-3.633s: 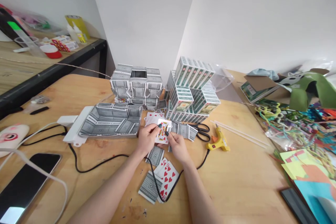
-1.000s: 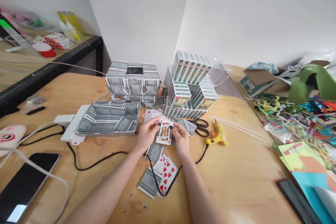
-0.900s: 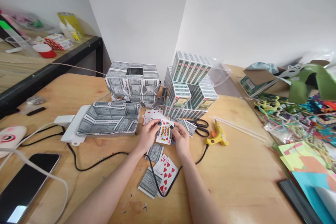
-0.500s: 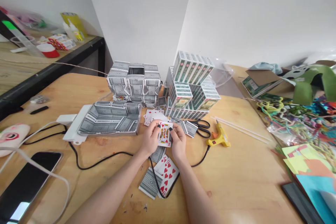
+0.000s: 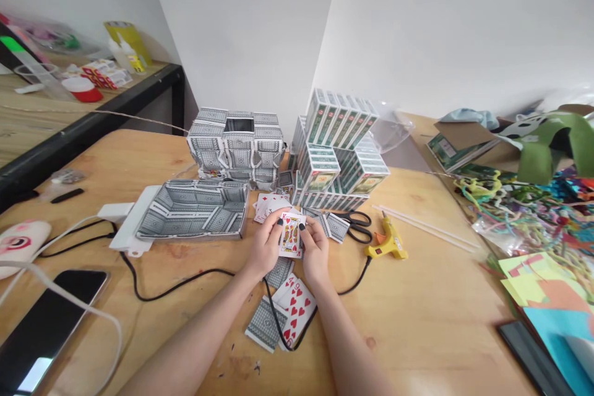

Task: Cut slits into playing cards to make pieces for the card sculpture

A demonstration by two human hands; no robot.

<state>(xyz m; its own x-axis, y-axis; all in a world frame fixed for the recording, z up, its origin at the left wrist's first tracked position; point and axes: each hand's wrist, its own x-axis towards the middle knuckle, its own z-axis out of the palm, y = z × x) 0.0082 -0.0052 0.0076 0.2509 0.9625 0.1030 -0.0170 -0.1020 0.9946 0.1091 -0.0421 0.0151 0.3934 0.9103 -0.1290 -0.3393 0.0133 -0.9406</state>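
Note:
A king of hearts playing card [image 5: 291, 236] is held face up between my two hands, above the table. My left hand [image 5: 266, 246] pinches its left edge, thumb on top. At the opposite edge my right hand [image 5: 315, 250] grips it the same way; the fingers beneath are hidden. Below my wrists lie a grey-backed card [image 5: 266, 325] and a nine of hearts [image 5: 298, 306], with a black cord across them. Just beyond my hands are loose face-up cards [image 5: 270, 204]. Black-handled scissors [image 5: 360, 227] and a yellow glue gun [image 5: 388, 241] rest to the right.
An open tray made of cards [image 5: 192, 210] overlaps a white power strip [image 5: 132, 226] on the left. Behind stand a card-built block [image 5: 236, 145] and stacked card boxes [image 5: 341, 117]. A phone [image 5: 53, 328] lies front left. Glue sticks [image 5: 427, 229] and coloured paper [image 5: 552, 303] are right.
Hardly anything differs. Both hands keep the king of hearts in nearly the same place, and the card tilts very slightly. The whole view shifts a little.

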